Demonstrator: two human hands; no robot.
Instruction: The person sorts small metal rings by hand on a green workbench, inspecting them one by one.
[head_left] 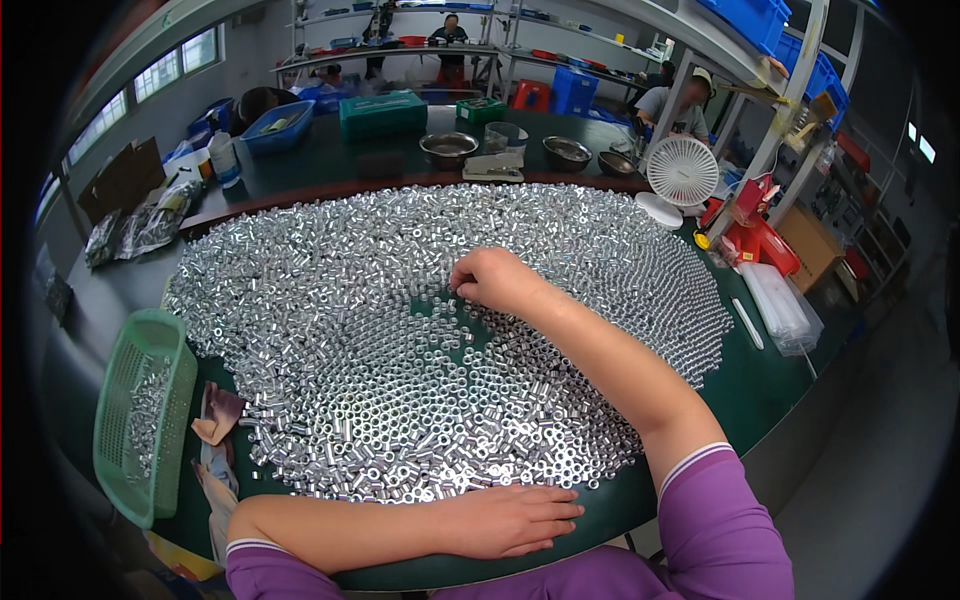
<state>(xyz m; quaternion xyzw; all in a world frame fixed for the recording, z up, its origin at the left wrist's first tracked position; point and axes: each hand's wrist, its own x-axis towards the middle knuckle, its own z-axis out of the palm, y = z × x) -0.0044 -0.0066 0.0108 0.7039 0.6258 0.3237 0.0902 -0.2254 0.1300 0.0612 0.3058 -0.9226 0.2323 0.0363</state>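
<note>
A wide spread of small silvery metal sleeves [400,380], short hollow cylinders, covers most of the green table [615,510]. Many stand on end in packed rows; others lie on their sides, heaped toward the back. My right hand [487,278] reaches to the middle of the spread, its fingers curled down and pinched among the sleeves. Whatever is between those fingertips is hidden. Flat along the near table edge rests my left hand [512,521], fingers stretched to the right, empty, just in front of the closest sleeves.
A green basket [178,400] holding some sleeves stands at the left. Behind the spread are metal bowls [449,148], a stapler [492,168] and a white fan [682,172]. Clear plastic bags [780,308] and a white pen [747,324] lie right. Other people sit farther back.
</note>
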